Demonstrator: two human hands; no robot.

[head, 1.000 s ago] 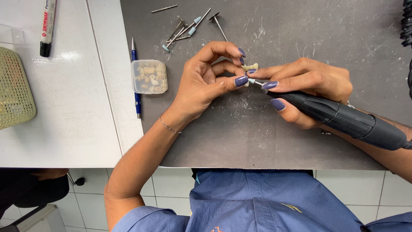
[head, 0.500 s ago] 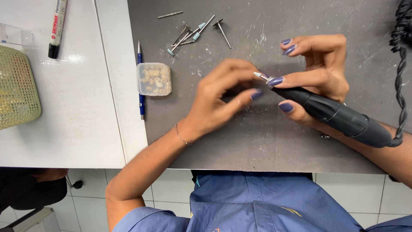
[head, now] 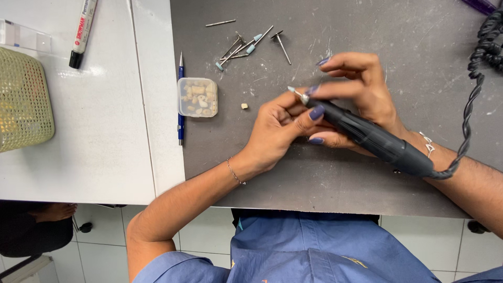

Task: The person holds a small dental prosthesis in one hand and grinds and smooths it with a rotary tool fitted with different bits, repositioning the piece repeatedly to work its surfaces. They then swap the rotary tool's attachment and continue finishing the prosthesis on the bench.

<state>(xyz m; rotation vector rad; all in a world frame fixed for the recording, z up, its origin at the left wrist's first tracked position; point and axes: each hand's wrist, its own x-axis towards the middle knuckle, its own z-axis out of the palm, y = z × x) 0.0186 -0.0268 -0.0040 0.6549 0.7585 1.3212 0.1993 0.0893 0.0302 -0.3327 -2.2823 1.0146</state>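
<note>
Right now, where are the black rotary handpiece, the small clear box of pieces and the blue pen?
Black rotary handpiece (head: 374, 139), head view: middle of its dark body.
Small clear box (head: 197, 97), head view: centre of its lid.
Blue pen (head: 181, 118), head view: barrel below the box's left edge.

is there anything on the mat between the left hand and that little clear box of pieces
Nothing large. Only one small tan piece lies on the grey mat between the left hand and the clear box. The loose burs lie farther up, off that line.
</note>
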